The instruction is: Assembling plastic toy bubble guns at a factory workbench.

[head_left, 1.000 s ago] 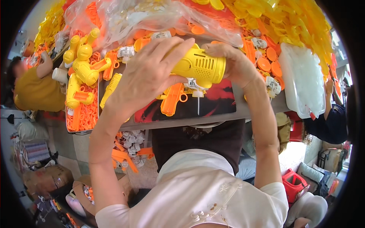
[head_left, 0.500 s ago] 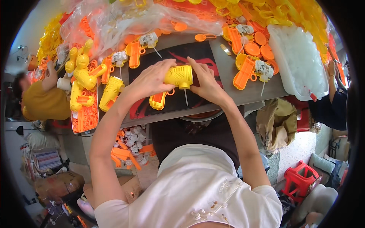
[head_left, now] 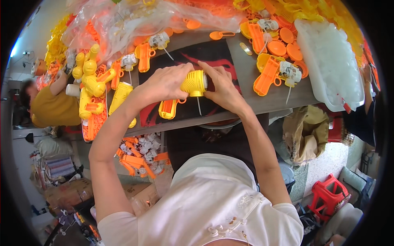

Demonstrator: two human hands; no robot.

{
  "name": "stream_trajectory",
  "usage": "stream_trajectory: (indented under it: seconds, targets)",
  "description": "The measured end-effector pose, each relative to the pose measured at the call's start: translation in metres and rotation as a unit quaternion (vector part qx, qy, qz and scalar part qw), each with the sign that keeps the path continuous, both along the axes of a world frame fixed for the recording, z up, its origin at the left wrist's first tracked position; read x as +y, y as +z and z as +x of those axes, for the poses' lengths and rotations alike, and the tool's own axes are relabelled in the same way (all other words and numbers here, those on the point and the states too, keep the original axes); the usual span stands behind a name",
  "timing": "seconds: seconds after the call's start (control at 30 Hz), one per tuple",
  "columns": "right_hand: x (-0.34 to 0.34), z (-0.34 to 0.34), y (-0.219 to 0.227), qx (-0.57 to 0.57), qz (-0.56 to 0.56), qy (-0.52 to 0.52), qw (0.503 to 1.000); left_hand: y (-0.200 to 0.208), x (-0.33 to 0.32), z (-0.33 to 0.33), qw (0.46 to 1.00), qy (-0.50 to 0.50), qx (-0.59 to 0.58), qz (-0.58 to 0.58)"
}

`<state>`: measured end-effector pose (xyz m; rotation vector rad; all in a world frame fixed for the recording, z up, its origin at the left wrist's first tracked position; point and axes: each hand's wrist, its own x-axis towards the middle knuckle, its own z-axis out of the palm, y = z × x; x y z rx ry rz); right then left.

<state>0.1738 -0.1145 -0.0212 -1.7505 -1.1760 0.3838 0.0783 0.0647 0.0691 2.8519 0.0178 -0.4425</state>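
Over the dark mat [head_left: 197, 53] with red streaks, a yellow plastic toy gun [head_left: 193, 84] with an orange grip part is held lying sideways. My left hand [head_left: 169, 84] wraps round its rear end from the left, fingers over the top. My right hand [head_left: 223, 88] pinches its front end, thumb below and fingers above. A thin white stem hangs down under the barrel. Half-built toy guns with orange grips and clear-white inner units lie at both sides, such as one toy gun [head_left: 266, 76] on the right. Part of the held gun is hidden by my left fingers.
Finished-looking yellow guns [head_left: 92, 80] lie heaped over a tray of orange parts at left. Orange discs [head_left: 277, 48] lie at right, beside a white tub [head_left: 328, 69] of translucent pieces. Clear plastic bags [head_left: 156, 18] cover the back. A red stool [head_left: 328, 190] stands on the floor.
The view has shifted slightly. Both hands still hold the yellow toy gun, which has turned a little, its front end now angled more to the right.
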Motion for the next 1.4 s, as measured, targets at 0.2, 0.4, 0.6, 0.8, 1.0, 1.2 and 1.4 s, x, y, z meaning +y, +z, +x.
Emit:
stream_trajectory:
  seconds: [0.2, 0.4, 0.6, 0.8, 1.0, 1.2, 1.4]
  targets:
    - [-0.001, -0.001, 0.004, 0.02, 0.002, -0.002, 1.0, 0.002, -0.001, 0.004, 0.998, -0.001, 0.05, 0.033]
    - [-0.001, -0.003, 0.006, 0.023, -0.007, -0.012, 1.0, 0.0, -0.004, 0.003, 0.998, -0.047, 0.03, 0.033]
    - [-0.005, 0.015, 0.004, 0.101, 0.0, 0.063, 0.993, 0.0, -0.006, 0.005, 0.996, -0.045, 0.041, 0.072]
    - [0.008, 0.015, 0.004, 0.097, -0.013, 0.023, 0.995, -0.011, 0.016, 0.001, 0.997, -0.016, 0.04, -0.07]
    - [-0.001, 0.0, 0.003, 0.129, 0.048, 0.018, 0.99, -0.005, 0.031, -0.037, 0.969, 0.089, 0.024, -0.231]
    - [-0.014, 0.001, 0.004, 0.146, 0.069, 0.048, 0.986, -0.024, 0.013, -0.053, 0.797, 0.286, -0.056, -0.529]
    - [-0.023, 0.001, 0.007, 0.103, 0.079, 0.062, 0.99, -0.035, -0.009, -0.069, 0.726, 0.323, -0.136, -0.592]
